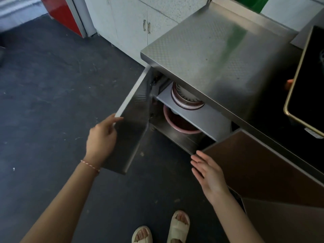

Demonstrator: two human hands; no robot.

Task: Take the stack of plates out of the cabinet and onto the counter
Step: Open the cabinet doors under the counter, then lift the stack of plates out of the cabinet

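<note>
Head view, looking down into an open stainless-steel cabinet (175, 130) under a steel table (219, 50). The stack of plates (185, 100) stands on the upper shelf (201, 116), near its front edge; the table's front lip hides the stack's rear part, so the number of plates cannot be told. On the lower level a pink basin (175, 123) shows only in part, its top cut off by the shelf and its contents dark.

The left hand (103, 137) holds the free top corner of the left cabinet door (135, 123), fingers curled over its edge, and the door stands swung wide outward. The right hand (208, 172) is flat and spread, grasping nothing; its grip is fully loose, fingertips just beside the edge of the right door (263, 172), which also stands open. Whether they touch it cannot be told.

The table's top is embossed with a fine diamond pattern and lies bare over the cabinet, and a black, gold-rimmed cooktop (306, 85) is cut off at the right edge. The floor (52, 102) is dark and scuffed. White cupboards (140, 23) line the far wall, beside a red panel (64, 13). Two sandalled feet (161, 228) show at the bottom edge.

Between the two doors the cabinet mouth stands unobstructed, with the stack well above and beyond both hands.
</note>
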